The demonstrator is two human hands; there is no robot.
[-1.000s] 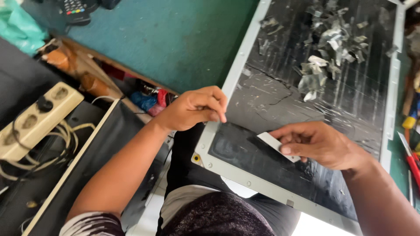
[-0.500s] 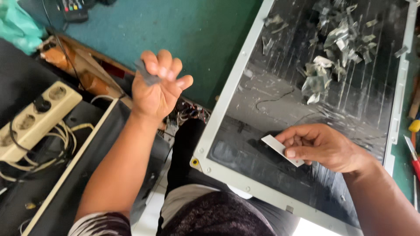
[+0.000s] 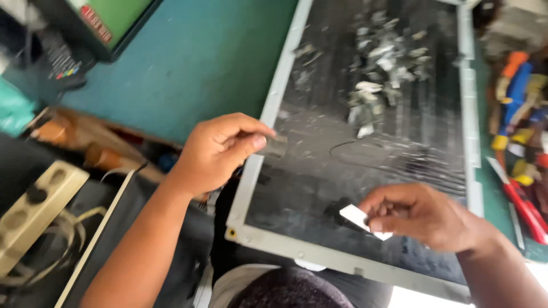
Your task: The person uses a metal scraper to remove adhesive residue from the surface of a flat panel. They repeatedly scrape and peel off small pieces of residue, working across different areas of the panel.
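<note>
Mid-scrape — right hand [image 3: 425, 217] fingers clamped on white scraper card [image 3: 361, 219] against the dark panel [image 3: 399, 142]; left hand [image 3: 220, 149] fingers pinch a peeled film scrap [image 3: 276, 146]. Next probably needs the card's edge kept flat.

Display panel [image 3: 319, 188]: dark, semi-glossy face, heavily streaked and scratched, dull patches near the lower edge. Frame [image 3: 274, 102] around it looks like matt pale-grey metal, smooth. Pile of scraps [image 3: 377, 85] on the panel: thin, crinkled, silvery-grey, film or foil, can't tell which. Left hand [image 3: 220, 151] pinches a small translucent grey film piece [image 3: 275, 146], soft sheen. Right hand [image 3: 422, 217] holds a flat white card [image 3: 359, 219], matt, smooth plastic or stiff paper. Surface [image 3: 194, 63] is teal, matt, lightly scuffed. Power strip [image 3: 34, 211]: cream plastic, smooth, slightly yellowed. Tools [image 3: 516, 125] at right: glossy coloured plastic handles, blurred.
</note>
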